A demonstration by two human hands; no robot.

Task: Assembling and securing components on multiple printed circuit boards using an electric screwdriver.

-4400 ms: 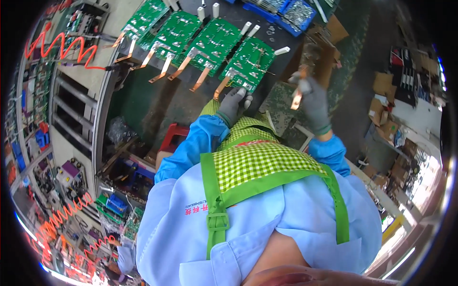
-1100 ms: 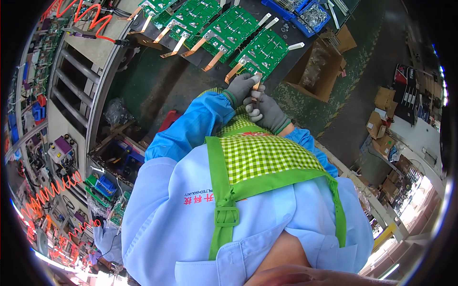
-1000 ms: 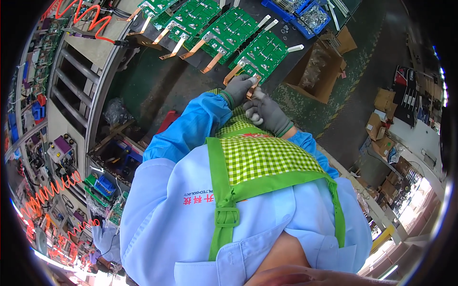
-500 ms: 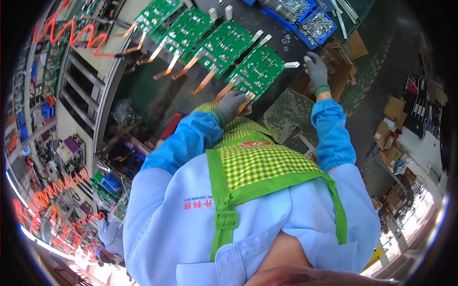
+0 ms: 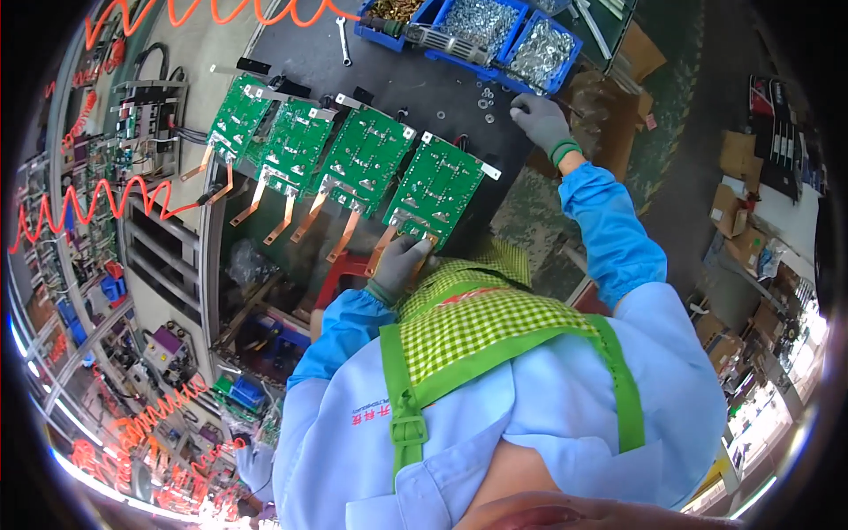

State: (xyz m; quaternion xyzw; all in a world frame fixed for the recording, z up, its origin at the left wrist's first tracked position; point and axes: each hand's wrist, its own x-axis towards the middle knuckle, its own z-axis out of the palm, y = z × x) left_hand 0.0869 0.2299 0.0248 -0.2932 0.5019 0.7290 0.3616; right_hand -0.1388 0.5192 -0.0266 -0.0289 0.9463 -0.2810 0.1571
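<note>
Several green circuit boards with copper strips lie in a slanting row on the dark bench. My left hand, in a grey glove, is closed at the near edge of the closest circuit board. Its fingers pinch a copper strip there, partly hidden by the glove. My right hand, gloved too, hovers by the bench's right edge, below a blue bin of washers. Its fingers are curled together, and whatever they hold is too small or hidden. Loose washers are scattered just left of it.
A power screwdriver lies across the blue bins of small hardware. Farther left is a wrench. Coiled orange hoses hang at left. A cardboard box stands beyond the bench's right edge, and a red stool is below the boards.
The view has turned, showing more of the bins and the wrench. My right hand has come nearer the loose washers, while my left stays at the closest board's near edge.
</note>
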